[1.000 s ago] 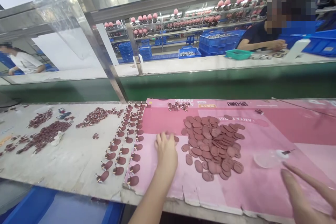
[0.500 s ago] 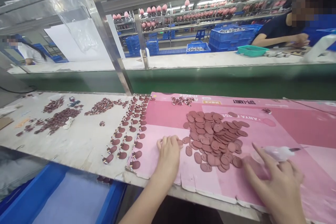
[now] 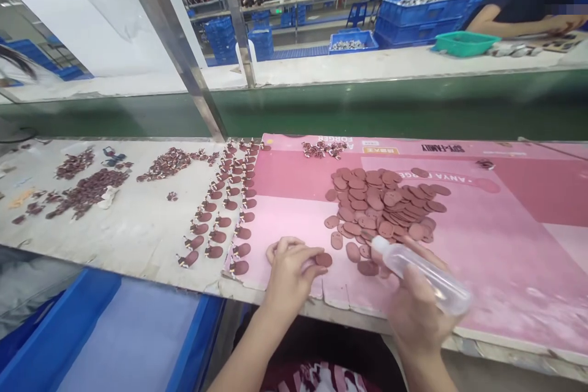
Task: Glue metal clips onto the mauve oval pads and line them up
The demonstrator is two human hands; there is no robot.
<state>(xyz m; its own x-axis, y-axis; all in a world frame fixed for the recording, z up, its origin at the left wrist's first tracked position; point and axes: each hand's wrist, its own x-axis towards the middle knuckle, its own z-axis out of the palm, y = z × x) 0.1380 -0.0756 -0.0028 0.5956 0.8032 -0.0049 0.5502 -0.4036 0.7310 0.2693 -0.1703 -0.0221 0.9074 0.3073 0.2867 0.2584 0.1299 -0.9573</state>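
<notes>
Between the thumb and fingers of my left hand point(image 3: 290, 269) is a brown oval disc point(image 3: 324, 259), held just above the pink mat point(image 3: 294, 220). My right hand point(image 3: 420, 303) grips a clear squeeze bottle point(image 3: 429, 272), tilted with its white cap and thin dark tip toward the left. Beyond both hands lies a heap of brown oval discs point(image 3: 386, 202), some with small marks on them. Left of my left hand, rows of brown ovals with small figure pieces attached point(image 3: 218, 236) run along the mat's edge and the white tabletop.
Piles of small dark parts point(image 3: 94, 190) and figure pieces point(image 3: 168, 163) lie on the left tabletop. A metal post point(image 3: 184, 55) rises behind it. A blue bin point(image 3: 138, 331) sits below the front edge. Across the green belt point(image 3: 367, 107), a person works beside a green tray point(image 3: 466, 43).
My right hand has picked up the squeeze bottle from the mat and brought it left, near the discs. My left hand now holds a disc away from the heap. The view has tilted down.
</notes>
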